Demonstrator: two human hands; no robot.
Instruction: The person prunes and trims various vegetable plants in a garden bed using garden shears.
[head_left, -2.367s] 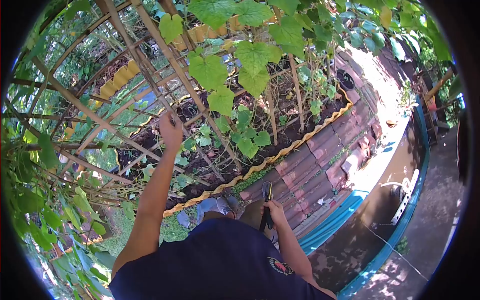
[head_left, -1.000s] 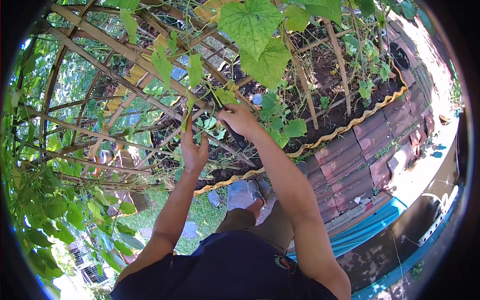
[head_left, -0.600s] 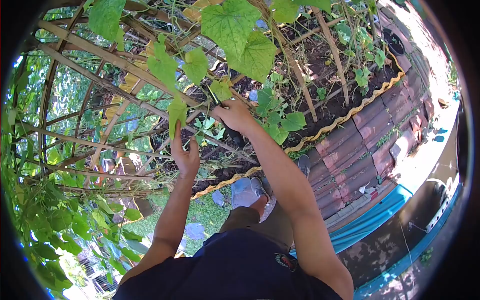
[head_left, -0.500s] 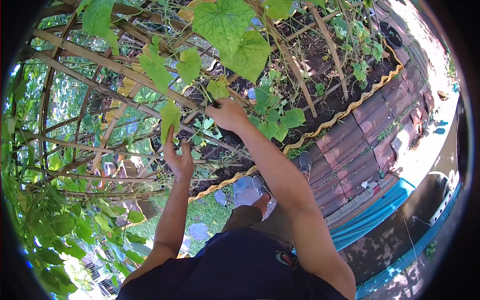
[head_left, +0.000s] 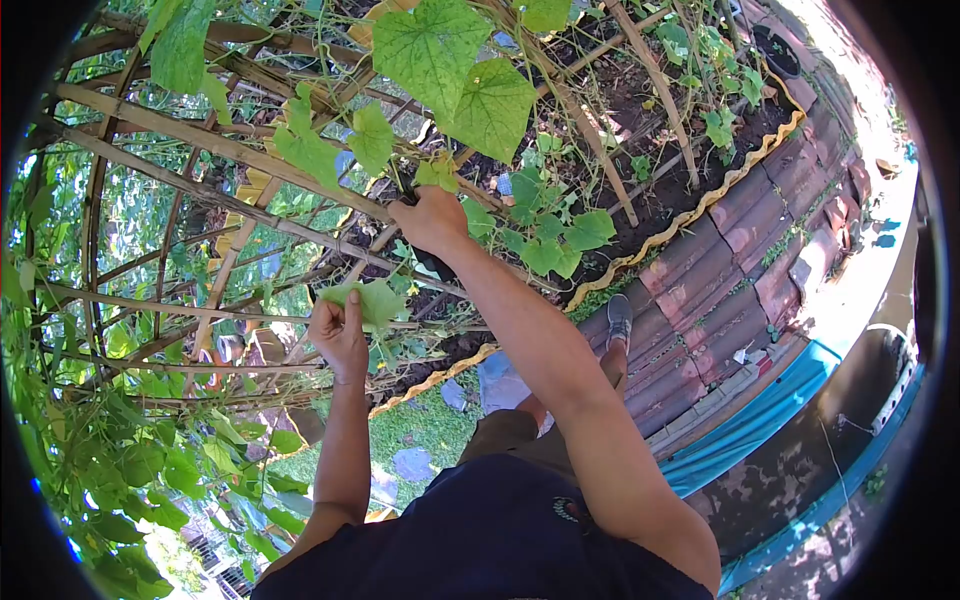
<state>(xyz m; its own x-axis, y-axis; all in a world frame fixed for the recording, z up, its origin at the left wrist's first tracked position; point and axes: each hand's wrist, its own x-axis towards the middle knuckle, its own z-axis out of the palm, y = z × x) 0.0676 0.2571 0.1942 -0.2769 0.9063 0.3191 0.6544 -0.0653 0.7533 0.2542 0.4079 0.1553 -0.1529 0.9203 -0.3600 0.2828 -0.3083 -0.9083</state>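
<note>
My left hand (head_left: 342,335) pinches a pale green leaf (head_left: 382,302) between thumb and fingers, below the bamboo trellis. My right hand (head_left: 433,222) is closed around a black-handled tool (head_left: 432,264); dark parts show above and below the fist, and the rest is hidden by the hand. That fist is right at a bamboo pole (head_left: 290,172), beside a small yellowish leaf (head_left: 437,172) on the vine. Larger broad vine leaves (head_left: 492,108) hang just above the right hand.
A soil bed (head_left: 655,205) with low plants lies under the trellis, bordered by wavy yellow edging (head_left: 700,218). Reddish roof tiles (head_left: 690,290) cover the ground to the right, near a teal sheet (head_left: 750,420). A black pot (head_left: 778,52) stands at the far right corner.
My left hand has drawn down and slightly left, and the leaf in it now lies sideways, apart from the pole. My right hand has shifted slightly left, still gripping the tool.
</note>
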